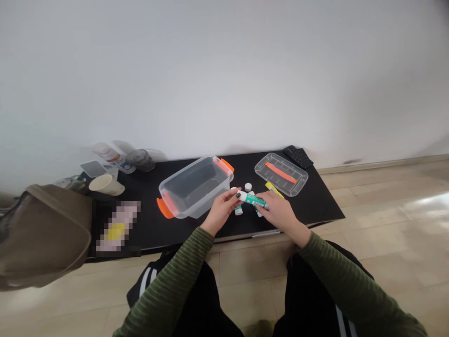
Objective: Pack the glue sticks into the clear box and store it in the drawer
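Note:
Both hands are on one green and white glue stick (253, 200), held roughly level over the table. My right hand (280, 211) is closed around the right end of its body. At the other end, the fingertips of my left hand (224, 206) pinch the white end. Beneath them lie more glue sticks, one (238, 210) below the left fingers and another (259, 213) partly covered by the right hand. A loose white cap (248, 186) rests just behind. Beside the right hand is a yellow marker-like stick (274, 189), partly hidden.
A clear plastic box (196, 187) with orange latches stands uncovered left of centre. Its clear lid (300, 180) lies right, near a black keypad-like object (298, 157). A paper cup (107, 185), a glass jar (141, 160) and a brown bag (45, 238) occupy the black table's (315, 201) left side.

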{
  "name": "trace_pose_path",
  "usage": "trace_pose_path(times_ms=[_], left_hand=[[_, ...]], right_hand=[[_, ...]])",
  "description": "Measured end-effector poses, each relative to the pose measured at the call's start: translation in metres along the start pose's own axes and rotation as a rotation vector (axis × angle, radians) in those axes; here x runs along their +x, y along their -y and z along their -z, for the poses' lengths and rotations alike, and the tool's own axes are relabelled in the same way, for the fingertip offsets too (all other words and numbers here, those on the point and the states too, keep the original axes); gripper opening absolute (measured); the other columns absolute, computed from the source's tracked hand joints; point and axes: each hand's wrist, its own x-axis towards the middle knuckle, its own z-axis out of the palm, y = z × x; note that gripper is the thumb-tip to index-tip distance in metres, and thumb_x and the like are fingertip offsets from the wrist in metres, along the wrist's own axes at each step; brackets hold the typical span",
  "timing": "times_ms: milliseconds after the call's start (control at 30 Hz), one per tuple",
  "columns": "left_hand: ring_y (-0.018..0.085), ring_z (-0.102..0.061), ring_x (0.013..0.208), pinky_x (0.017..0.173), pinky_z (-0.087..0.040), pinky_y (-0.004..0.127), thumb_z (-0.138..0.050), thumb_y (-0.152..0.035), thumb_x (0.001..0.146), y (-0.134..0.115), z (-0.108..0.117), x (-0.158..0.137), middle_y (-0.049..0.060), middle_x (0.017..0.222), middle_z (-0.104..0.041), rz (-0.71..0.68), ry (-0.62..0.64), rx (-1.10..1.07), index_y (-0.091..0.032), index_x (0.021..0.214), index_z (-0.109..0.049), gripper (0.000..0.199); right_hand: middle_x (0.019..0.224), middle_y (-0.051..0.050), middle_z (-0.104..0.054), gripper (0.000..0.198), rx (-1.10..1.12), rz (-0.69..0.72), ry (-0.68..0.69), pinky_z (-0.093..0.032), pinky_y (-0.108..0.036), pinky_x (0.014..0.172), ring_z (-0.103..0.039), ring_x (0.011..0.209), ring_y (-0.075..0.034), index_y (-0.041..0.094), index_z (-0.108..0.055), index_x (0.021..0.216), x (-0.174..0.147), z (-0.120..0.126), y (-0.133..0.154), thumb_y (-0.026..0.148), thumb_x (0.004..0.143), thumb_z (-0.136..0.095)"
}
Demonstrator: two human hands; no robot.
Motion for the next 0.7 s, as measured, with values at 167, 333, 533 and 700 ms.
trace_pose_path(times_ms=[167,333,533,700], left_hand=[[0.015,-0.068,0.093,0.096,-0.053,0.034,-0.087,-0.033,0.067,0.0002,-0.0033,-0.0017,0.006,0.102,-0.073,-0.020,-0.003,0.025,-0.016,0.102,-0.076,0.040],[0.019,-0.068,0.098,0.097,-0.052,0.037,-0.086,-0.035,0.068,0.0021,-0.0044,-0.0032,0.008,0.105,-0.074,-0.051,-0.003,0.076,-0.017,0.104,-0.076,0.041],[0.020,-0.068,0.102,0.098,-0.050,0.035,-0.084,-0.036,0.071,0.0011,-0.0065,-0.0018,0.009,0.105,-0.075,-0.049,0.044,0.080,-0.018,0.106,-0.076,0.041],[0.022,-0.068,0.103,0.096,-0.050,0.034,-0.082,-0.038,0.073,0.0055,-0.0084,0.0030,0.010,0.108,-0.075,-0.061,0.085,0.082,-0.018,0.109,-0.075,0.041]], right_hand=[[0.116,-0.008,-0.069,0.029,0.023,-0.002,0.005,-0.048,-0.030,0.087,-0.063,0.109,-0.022,0.023,-0.066,0.118,-0.0009,0.0003,-0.0014,0.026,0.089,-0.059],[0.113,-0.008,-0.072,0.029,0.142,0.011,0.010,-0.048,-0.033,0.091,-0.064,0.105,-0.022,0.021,-0.068,0.115,-0.0012,-0.0016,-0.0051,0.025,0.087,-0.062],[0.093,-0.003,-0.076,0.025,0.383,-0.120,0.076,-0.050,-0.028,0.078,-0.068,0.082,-0.017,0.021,-0.072,0.104,0.0003,-0.0007,-0.0026,0.022,0.081,-0.064],[0.086,-0.002,-0.076,0.022,0.528,-0.205,0.130,-0.050,-0.026,0.074,-0.068,0.076,-0.016,0.019,-0.072,0.099,-0.0002,-0.0022,-0.0045,0.026,0.079,-0.066]])
